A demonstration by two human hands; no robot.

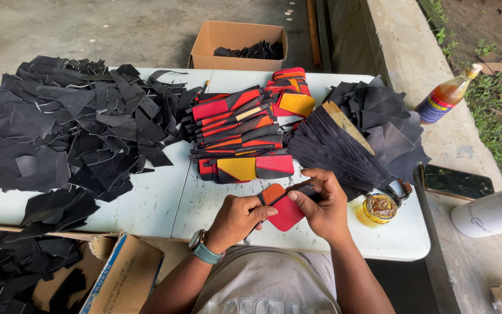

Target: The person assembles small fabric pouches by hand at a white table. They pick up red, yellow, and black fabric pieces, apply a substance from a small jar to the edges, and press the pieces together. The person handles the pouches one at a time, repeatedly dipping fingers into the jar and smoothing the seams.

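Observation:
My left hand (236, 218) and my right hand (319, 202) meet over the near edge of the white table (158, 200). Together they hold a small assembled leather piece (284, 210) with red, orange and black panels. My left thumb presses on the red panel while my right fingers pinch the black strip at its top. A wristwatch sits on my left wrist. Just beyond my hands lie stacks of red, yellow and black stitched pieces (240, 131).
A big heap of black leather offcuts (71, 128) covers the table's left. Black strips (344, 145) fan out at right, beside an open glue jar (377, 209). A cardboard box (236, 43) stands behind; another box (117, 279) at lower left. Bottle (445, 96), phone (457, 181) and white can (495, 212) rest on the ledge.

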